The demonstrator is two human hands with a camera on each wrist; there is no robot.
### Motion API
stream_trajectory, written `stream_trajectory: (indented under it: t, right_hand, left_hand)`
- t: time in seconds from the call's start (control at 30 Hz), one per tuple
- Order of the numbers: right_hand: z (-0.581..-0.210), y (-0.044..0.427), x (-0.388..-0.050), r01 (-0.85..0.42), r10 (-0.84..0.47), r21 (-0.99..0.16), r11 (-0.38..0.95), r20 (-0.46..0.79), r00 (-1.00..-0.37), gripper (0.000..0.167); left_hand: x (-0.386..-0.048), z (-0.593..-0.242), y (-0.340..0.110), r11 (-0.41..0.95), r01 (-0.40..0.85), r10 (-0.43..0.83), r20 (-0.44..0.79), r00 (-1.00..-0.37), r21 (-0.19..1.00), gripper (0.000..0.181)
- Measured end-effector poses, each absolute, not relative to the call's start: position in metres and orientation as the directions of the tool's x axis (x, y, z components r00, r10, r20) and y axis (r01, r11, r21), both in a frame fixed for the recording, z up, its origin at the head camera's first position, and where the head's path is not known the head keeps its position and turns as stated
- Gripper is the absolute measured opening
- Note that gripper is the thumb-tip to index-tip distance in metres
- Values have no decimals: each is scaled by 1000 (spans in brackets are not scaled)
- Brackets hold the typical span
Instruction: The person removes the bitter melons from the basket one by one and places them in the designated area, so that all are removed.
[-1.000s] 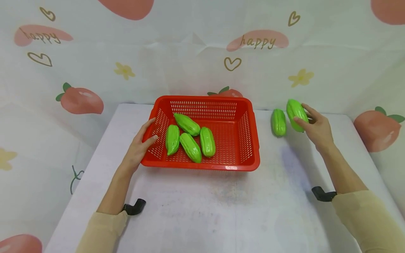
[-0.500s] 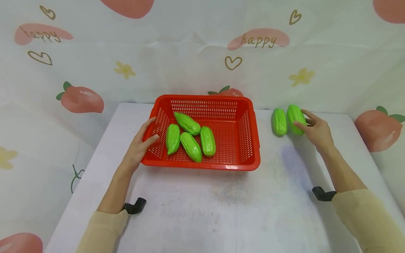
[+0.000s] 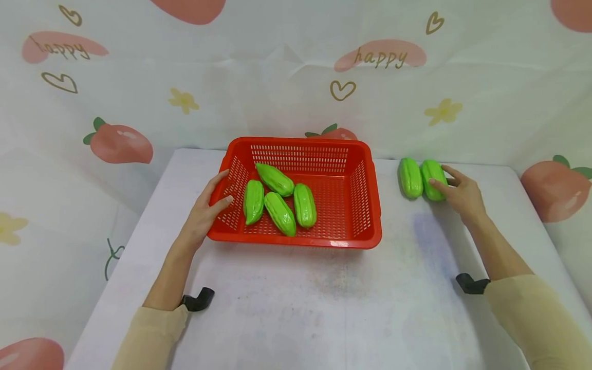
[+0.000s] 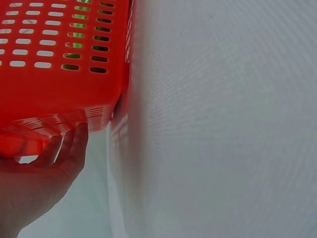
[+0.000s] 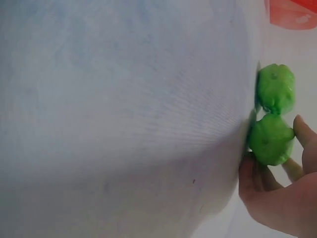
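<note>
My right hand [image 3: 464, 196] holds a light green, ridged bitter melon [image 3: 432, 180] between thumb and fingers at the table's back right. It lies beside another bitter melon [image 3: 410, 178], the two almost side by side and seemingly touching in the right wrist view. At the left end of the red plastic basket [image 3: 296, 242], my left hand [image 3: 200, 218] grips the side, thumb over the rim. The left wrist view shows the fingers [image 4: 74, 148] against the outer wall. Several more bitter melons [image 3: 280, 213] lie in the basket's left half.
The basket stands on a white table [image 3: 300, 308] near its back edge. Behind it hangs a patterned cloth [image 3: 259, 82] with printed fruit and hearts. Each forearm wears a black band, the left band [image 3: 198, 299] and the right band [image 3: 473, 283].
The bitter melon in my right hand has come down onto the table beside the other one. My left hand and the basket stay in place; the head view tilts slightly.
</note>
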State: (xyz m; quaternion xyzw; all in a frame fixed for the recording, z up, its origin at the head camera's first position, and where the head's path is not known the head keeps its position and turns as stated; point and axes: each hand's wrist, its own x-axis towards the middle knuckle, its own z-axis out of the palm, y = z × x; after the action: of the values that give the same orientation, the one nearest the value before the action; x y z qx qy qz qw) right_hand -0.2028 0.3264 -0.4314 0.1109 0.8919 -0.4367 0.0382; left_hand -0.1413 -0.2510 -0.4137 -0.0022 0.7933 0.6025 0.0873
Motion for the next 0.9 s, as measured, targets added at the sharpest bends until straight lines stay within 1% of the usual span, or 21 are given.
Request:
stream_trajectory:
  t: [0.2,0.47,0.7,0.8,0.9]
  right_hand:
    - [-437,326,-206,228,179,-772,594,-149,-973,78]
    - [-437,324,-205,223,175,-772,595,-146,-974,81]
    - [-437,326,-202,151,140,-744,651,-78,-987,80]
    - [-436,326,-201,134,150,-741,657,-45,-988,77]
    - [-435,324,-200,102,172,-753,650,15,-985,72]
  left_hand:
    - [-141,-415,-251,266,-103,107,-136,-985,959,63]
    - [-141,-414,-250,273,-94,107,-127,-986,957,62]
    - [-141,-413,-251,283,-91,108,-126,-986,955,61]
    - [-141,-413,-250,288,-93,105,-128,-986,953,61]
    - [-141,-413,-250,291,-92,104,-128,-986,952,61]
